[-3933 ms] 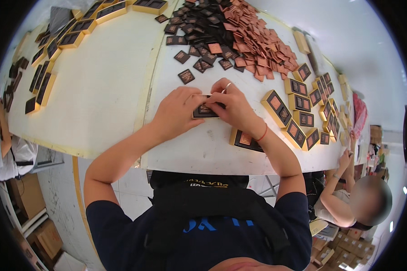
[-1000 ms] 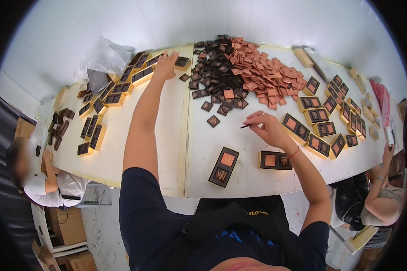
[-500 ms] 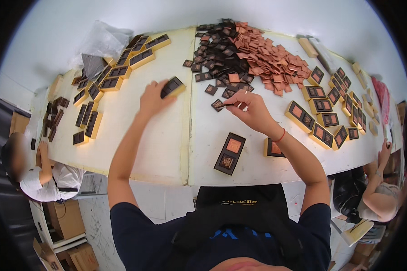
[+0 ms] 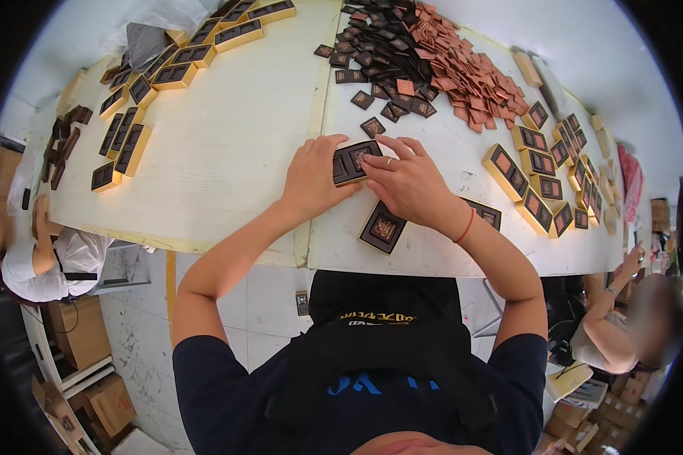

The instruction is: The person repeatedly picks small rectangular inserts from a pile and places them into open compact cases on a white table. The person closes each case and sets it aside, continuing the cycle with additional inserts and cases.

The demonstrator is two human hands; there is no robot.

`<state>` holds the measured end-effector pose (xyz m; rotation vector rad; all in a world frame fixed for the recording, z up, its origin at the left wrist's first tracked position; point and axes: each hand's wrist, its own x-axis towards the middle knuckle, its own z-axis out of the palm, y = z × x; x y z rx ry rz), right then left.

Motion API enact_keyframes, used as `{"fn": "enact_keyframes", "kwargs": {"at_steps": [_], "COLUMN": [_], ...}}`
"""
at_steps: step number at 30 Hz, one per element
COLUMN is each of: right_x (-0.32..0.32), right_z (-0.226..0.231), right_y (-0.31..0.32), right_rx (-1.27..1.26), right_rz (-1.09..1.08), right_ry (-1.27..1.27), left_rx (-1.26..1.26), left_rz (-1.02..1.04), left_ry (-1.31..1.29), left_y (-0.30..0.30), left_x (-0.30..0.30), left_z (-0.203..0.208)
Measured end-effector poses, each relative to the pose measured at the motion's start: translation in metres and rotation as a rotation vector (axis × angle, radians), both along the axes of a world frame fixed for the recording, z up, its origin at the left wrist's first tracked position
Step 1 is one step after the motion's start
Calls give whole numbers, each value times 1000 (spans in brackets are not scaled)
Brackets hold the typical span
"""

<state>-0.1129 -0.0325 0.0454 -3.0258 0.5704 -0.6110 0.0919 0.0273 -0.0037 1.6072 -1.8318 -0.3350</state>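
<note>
My left hand (image 4: 311, 176) grips a small box (image 4: 341, 165) with a black tray by its left end, above the seam of the tabletop. A dark square piece (image 4: 362, 156) with a printed design lies in the tray's right compartment; the left compartment shows only black. My right hand (image 4: 413, 182) is closed at the box's right end, its fingertips pressing on the dark square. Just below my right hand lies a second box (image 4: 382, 227), a dark square showing in it and its upper part hidden. Another box (image 4: 487, 214) is partly covered by my right forearm.
A heap of dark squares (image 4: 383, 57) and copper-coloured squares (image 4: 470, 76) spreads across the far middle. Filled boxes (image 4: 537, 161) cluster at right, gold-sided boxes with black trays (image 4: 174, 73) at left. People sit at both table ends; a person's hand (image 4: 42, 216) shows at left.
My left hand has brought the box right and nearer to me. My right hand has carried a dark square from beside the heap into it. The view has shifted.
</note>
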Motion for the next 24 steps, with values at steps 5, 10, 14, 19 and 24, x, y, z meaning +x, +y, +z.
{"fn": "enact_keyframes", "kwargs": {"at_steps": [5, 10, 14, 19, 24], "right_x": [-5, -18, 8, 15, -56], "right_z": [4, -15, -34, -44, -29], "right_y": [-6, -93, -88, -103, -157], "right_rx": [165, 478, 439, 284, 262], "right_rz": [-14, -324, -279, -343, -696], "right_ry": [-41, -216, -229, -231, -130], "left_rx": [67, 192, 244, 230, 239], "left_rz": [-42, -114, -151, -150, -140], "left_ry": [83, 97, 125, 173, 110], "left_y": [11, 13, 12, 8, 10], "left_x": [8, 23, 33, 33, 31], "left_z": [9, 17, 16, 17, 17]}}
